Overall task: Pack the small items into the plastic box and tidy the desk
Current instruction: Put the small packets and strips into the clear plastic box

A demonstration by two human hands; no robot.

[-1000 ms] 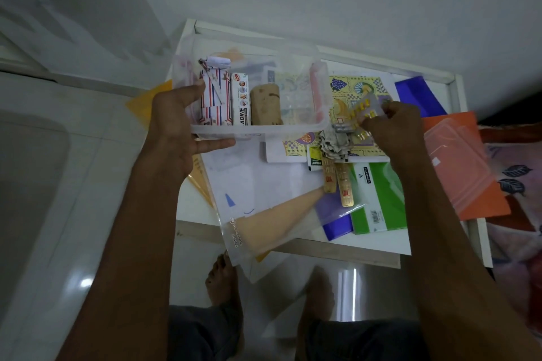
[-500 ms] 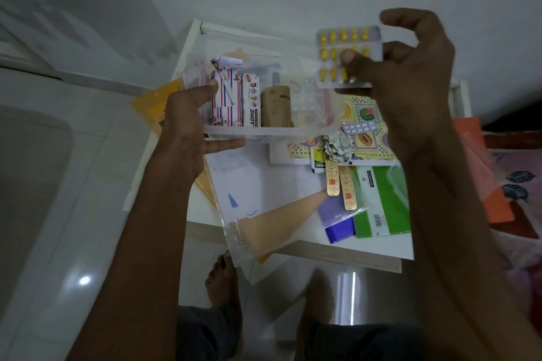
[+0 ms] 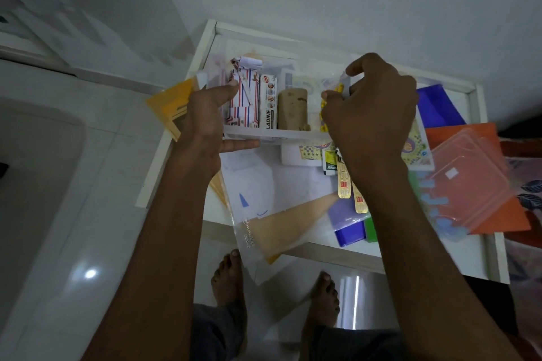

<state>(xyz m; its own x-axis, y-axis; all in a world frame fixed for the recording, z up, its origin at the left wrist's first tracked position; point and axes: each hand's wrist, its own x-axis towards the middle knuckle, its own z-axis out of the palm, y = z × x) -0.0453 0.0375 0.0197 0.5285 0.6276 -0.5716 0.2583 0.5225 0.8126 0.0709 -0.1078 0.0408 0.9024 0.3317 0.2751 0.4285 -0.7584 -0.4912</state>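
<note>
Clear plastic box [image 3: 272, 134] held just above the white desk [image 3: 440, 255], at its far left part. Inside, standing in a row: striped carton [image 3: 245, 102], white tube box [image 3: 269, 105] lettered "ADINE", brown roll [image 3: 292, 110].

Left hand [image 3: 205, 123] grips the box's left end, thumb over the rim, fingers under the base. Right hand [image 3: 371, 114] is over the box's right end, fingers curled, pinching a yellow pill strip [image 3: 330, 99] at the opening; the hand hides most of the strip.

On the desk below: gold blister strips [image 3: 349, 187], a patterned card [image 3: 416, 143], a clear sleeve of papers [image 3: 278, 214] overhanging the near edge, blue folder [image 3: 437, 105], orange folder [image 3: 510, 214], clear lid [image 3: 469, 179] on top of it. Bare feet on glossy floor tiles [image 3: 58, 214].
</note>
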